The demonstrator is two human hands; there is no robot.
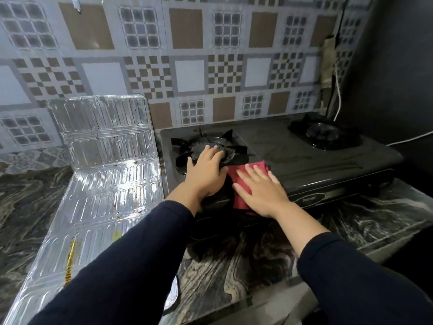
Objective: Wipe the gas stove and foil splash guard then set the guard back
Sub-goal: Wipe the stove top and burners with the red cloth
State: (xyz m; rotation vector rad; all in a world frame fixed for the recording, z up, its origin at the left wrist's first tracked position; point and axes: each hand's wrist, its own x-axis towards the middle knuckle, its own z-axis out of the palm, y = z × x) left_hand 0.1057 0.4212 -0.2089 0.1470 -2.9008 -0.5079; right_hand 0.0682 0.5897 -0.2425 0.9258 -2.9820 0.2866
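A black two-burner gas stove (304, 158) stands on the marble counter against the tiled wall. My left hand (207, 171) rests flat on the left burner (210, 148), fingers straight. Just to its right, my right hand (260, 186) presses a folded red cloth (255, 166) flat onto the stove top near the front edge. The foil splash guard (112, 165) lies left of the stove, its far panel leaning against the wall and the rest stretched along the counter, with brown grease spots and a yellow streak on it.
The right burner (323, 133) sits at the stove's far right. A white cable (338, 90) hangs down the wall behind it, beside a dark wall on the right. The marble counter (234, 273) runs in front of the stove and under the foil.
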